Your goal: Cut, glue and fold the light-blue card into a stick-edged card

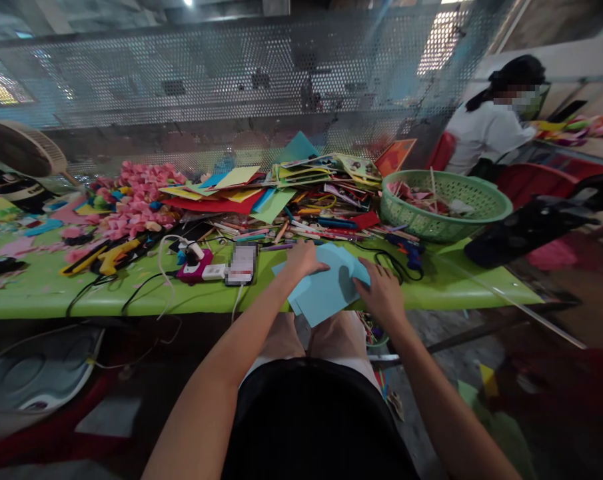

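Light blue paper sheets lie loosely overlapped at the table's front edge, one corner hanging over my lap. My left hand rests on their upper left part, thumb stretched out across the paper and apart from the fingers. At the right side, my right hand is closed on the blue paper, whose edge curls up between thumb and fingers. The fingertips of my left hand are partly hidden.
Behind the sheets are piled pens and coloured paper. A green basket and black bottle stand right. Leftward are a phone, a power strip, a yellow glue gun and pink folded pieces. A person sits far right.
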`<state>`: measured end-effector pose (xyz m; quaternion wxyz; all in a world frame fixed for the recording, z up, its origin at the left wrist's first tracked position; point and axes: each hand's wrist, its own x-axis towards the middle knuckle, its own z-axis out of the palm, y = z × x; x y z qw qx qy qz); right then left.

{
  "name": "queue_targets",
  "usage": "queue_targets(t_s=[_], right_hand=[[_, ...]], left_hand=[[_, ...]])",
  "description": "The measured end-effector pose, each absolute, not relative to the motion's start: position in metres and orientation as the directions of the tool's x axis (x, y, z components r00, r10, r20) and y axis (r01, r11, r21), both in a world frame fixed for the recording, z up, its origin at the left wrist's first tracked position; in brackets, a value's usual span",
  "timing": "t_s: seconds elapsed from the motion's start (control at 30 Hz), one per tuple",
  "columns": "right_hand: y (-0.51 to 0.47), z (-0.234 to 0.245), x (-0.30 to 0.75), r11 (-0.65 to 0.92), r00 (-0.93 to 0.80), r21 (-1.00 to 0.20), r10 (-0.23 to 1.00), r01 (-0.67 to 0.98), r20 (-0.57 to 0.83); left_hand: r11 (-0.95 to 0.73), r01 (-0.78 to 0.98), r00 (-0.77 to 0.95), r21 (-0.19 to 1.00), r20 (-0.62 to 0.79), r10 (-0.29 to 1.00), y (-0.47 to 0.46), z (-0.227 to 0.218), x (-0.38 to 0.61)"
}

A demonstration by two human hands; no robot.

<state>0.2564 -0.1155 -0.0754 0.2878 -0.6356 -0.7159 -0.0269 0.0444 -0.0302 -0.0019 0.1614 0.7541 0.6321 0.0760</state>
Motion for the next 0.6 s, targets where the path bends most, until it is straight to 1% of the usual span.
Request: queue_targets(t_s=[0.13, 0.27, 0.33, 0.43, 0.47, 0.5, 0.53, 0.57, 0.6], right_hand=[[-0.116, -0.076, 0.257, 0.184, -0.008, -0.348, 0.893, 0.919, 0.451], [-0.116, -0.078, 0.258, 0.194, 0.015, -0.408, 0.889, 0.892, 0.457], [-0.115, -0.081, 0.26, 0.206, 0.034, -0.456, 0.885, 0.866, 0.465], [-0.11, -0.083, 0.263, 0.223, 0.087, -0.534, 0.865, 0.816, 0.494], [-0.108, -0.081, 0.264, 0.241, 0.13, -0.596, 0.85, 0.766, 0.511], [-0.106, -0.078, 0.264, 0.274, 0.186, -0.685, 0.835, 0.675, 0.518], [-0.104, -0.073, 0.263, 0.319, 0.244, -0.78, 0.827, 0.539, 0.507], [-0.103, -0.067, 0.262, 0.362, 0.29, -0.858, 0.832, 0.364, 0.474], [-0.101, -0.059, 0.259, 0.389, 0.306, -0.904, 0.851, 0.176, 0.426]], left_hand=[[-0.113, 0.903, 0.185, 0.413, -0.139, 0.973, -0.016, -0.004, 0.038], [-0.109, 0.816, 0.242, 0.568, -0.165, 0.956, -0.004, -0.009, 0.027], [-0.116, 0.736, 0.273, 0.667, -0.135, 0.953, -0.003, -0.011, 0.021], [-0.142, 0.563, 0.29, 0.814, -0.034, 0.957, -0.007, -0.011, 0.013], [-0.154, 0.493, 0.287, 0.856, 0.007, 0.958, -0.009, -0.01, 0.011], [-0.167, 0.421, 0.279, 0.892, 0.047, 0.959, -0.012, -0.007, 0.009], [-0.18, 0.349, 0.267, 0.92, 0.086, 0.96, -0.014, -0.004, 0.008], [-0.193, 0.281, 0.249, 0.94, 0.123, 0.961, -0.016, 0.0, 0.008], [-0.207, 0.217, 0.228, 0.954, 0.157, 0.961, -0.018, 0.004, 0.008]])
